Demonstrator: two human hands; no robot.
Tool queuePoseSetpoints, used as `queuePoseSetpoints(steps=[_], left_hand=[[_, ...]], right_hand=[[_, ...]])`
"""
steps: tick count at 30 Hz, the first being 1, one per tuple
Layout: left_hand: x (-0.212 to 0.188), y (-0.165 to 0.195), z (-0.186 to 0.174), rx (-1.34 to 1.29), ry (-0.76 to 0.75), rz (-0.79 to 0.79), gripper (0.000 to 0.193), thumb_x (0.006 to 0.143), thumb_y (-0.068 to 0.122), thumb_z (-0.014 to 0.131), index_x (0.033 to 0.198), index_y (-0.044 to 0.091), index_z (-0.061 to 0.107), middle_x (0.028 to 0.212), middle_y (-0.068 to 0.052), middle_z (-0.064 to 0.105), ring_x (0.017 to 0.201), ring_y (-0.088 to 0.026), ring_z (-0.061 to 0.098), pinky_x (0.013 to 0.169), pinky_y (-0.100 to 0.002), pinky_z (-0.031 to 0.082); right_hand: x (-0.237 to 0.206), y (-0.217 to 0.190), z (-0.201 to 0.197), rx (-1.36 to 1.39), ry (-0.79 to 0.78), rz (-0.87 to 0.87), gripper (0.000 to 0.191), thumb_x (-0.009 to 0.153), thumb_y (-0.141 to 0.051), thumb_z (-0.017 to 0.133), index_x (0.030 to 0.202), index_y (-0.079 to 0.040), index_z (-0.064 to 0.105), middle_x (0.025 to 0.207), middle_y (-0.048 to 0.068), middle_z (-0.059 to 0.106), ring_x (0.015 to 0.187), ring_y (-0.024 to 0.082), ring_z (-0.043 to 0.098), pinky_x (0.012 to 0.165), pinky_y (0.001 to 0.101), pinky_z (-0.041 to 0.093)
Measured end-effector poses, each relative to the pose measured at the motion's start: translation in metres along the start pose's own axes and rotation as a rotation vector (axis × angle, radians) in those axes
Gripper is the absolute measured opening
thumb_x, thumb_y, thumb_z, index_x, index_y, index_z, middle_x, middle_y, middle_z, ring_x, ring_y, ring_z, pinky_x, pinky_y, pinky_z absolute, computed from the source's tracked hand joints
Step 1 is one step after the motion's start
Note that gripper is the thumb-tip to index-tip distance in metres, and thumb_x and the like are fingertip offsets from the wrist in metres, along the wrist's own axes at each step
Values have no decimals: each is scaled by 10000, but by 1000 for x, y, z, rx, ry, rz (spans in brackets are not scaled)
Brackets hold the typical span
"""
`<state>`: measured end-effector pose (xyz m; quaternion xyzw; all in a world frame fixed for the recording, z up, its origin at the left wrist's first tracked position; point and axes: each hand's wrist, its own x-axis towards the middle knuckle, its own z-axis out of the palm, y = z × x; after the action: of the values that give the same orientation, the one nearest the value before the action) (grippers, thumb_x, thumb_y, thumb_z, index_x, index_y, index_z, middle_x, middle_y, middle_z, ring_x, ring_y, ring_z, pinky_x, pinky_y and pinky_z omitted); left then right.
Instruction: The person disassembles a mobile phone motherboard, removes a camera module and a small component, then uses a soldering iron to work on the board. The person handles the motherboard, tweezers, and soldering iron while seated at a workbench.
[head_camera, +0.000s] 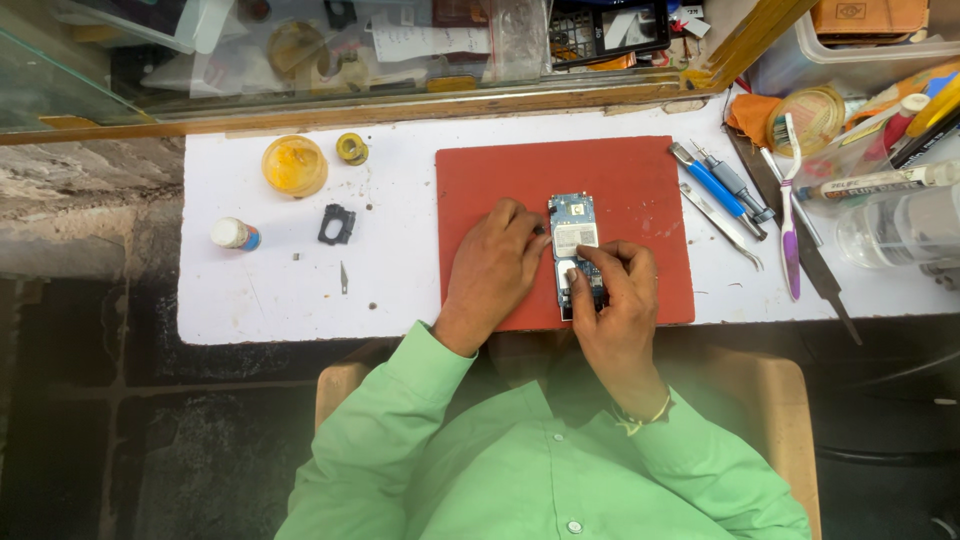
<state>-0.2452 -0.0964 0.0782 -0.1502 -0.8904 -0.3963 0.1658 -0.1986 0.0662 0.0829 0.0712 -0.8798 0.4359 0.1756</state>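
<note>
The blue phone circuit board (574, 250) is lying lengthwise near the middle of the red work mat (480, 190), which is sitting on the white bench top (300, 300). The left hand (492, 268) is resting flat on the mat with its fingers curled together, the fingertips pressing against the board's left edge and bracing it. The right hand (612, 295) is bearing on the lower half of the board, thumb and forefinger pinched together at a spot there; whether a small part or tool is sitting between them cannot be told from this view.

Judged from this posture, the step is fine work on the lower section of the board. To do it well:

- Be keeping the left fingertips on the edge only, clear of the silver shield (575, 238)
- Be resting the right wrist on the mat so that the pinch is steady
- Be applying light, vertical pressure, since sideways force is likely to slide the board

The blue-handled screwdrivers (722, 185) and metal tweezers (722, 226) are lying just right of the mat, within reach. A round yellow container (294, 165) and a small black frame (336, 224) are lying well apart to the left
</note>
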Motion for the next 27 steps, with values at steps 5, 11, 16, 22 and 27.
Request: queuePoseSetpoints(steps=[5,11,16,22,27], left_hand=[[-6,7,0,72,21,31,112,945,101,689,1012,14,664,1010,-124,572,873,-316,628,747,-444,517],[-11,9,3,170,36,102,130,942,33,645,1055,-29,659,1032,-138,578,885,-308,636,748,-423,531],[-9,8,4,147,40,81,114,956,35,630,1052,-20,659,1039,-134,584,901,-309,641,756,-424,537],[-8,8,4,103,24,12,62,987,67,618,1015,18,645,1015,-126,581,873,-320,640,734,-438,529],[-5,6,6,68,5,-35,71,1006,95,587,1004,29,614,1019,-132,559,834,-325,637,713,-438,526]], right_hand=[[-6,-5,-5,-6,10,-21,234,943,-60,733,1168,2,708,1155,138,550,1041,274,584,791,375,513],[-8,-5,-7,-5,-7,-1,237,946,-70,736,1173,-5,710,1152,133,555,1057,277,580,827,379,513],[-7,-9,-11,-67,-6,-46,330,896,-150,803,1179,-7,710,1174,145,558,1113,319,550,901,431,488],[-10,-11,-13,-67,-5,-50,368,881,-177,823,1183,-2,705,1183,155,557,1123,330,547,907,438,487],[-11,-8,-12,-76,4,-65,343,894,-156,808,1185,-5,706,1189,154,555,1129,331,548,931,441,485]])
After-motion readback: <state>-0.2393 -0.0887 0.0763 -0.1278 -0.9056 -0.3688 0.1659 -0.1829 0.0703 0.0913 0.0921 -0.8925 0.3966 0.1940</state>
